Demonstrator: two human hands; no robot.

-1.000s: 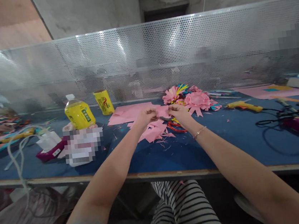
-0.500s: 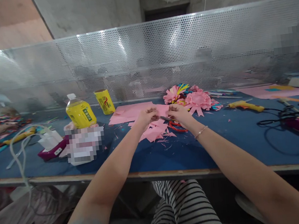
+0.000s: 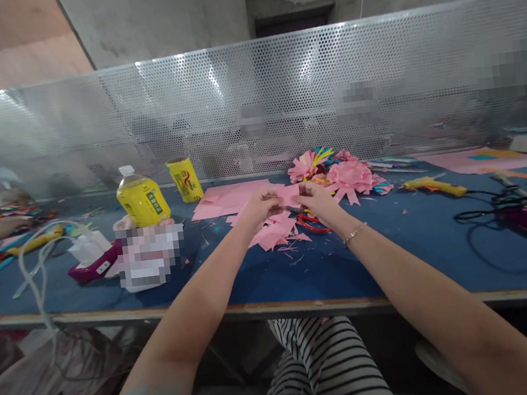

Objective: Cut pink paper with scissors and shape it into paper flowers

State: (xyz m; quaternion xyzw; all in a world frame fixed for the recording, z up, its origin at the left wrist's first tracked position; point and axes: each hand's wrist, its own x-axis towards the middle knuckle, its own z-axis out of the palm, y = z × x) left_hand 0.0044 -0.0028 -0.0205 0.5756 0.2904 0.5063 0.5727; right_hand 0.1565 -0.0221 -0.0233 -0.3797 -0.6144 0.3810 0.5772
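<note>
Between my two hands a small piece of pink paper is held up over the table. My left hand pinches its left edge, and my right hand pinches the right edge. Just below lie loose pink paper pieces with thin trimmings. Red-handled scissors rest beneath my right hand, their blades partly hidden. Behind my left hand is a larger stack of pink paper sheets. Pink paper flowers with yellow and blue strips sit beyond my right hand.
A yellow liquid bottle and a yellow can stand left. Power strips with cables lie at both sides. A yellow glue gun is at right. Another person's hand works far left. A perforated metal screen borders the back.
Both hands keep hold of the pink paper, with only a slight shift of the fingers. The other person's hand at far left has moved a little.
</note>
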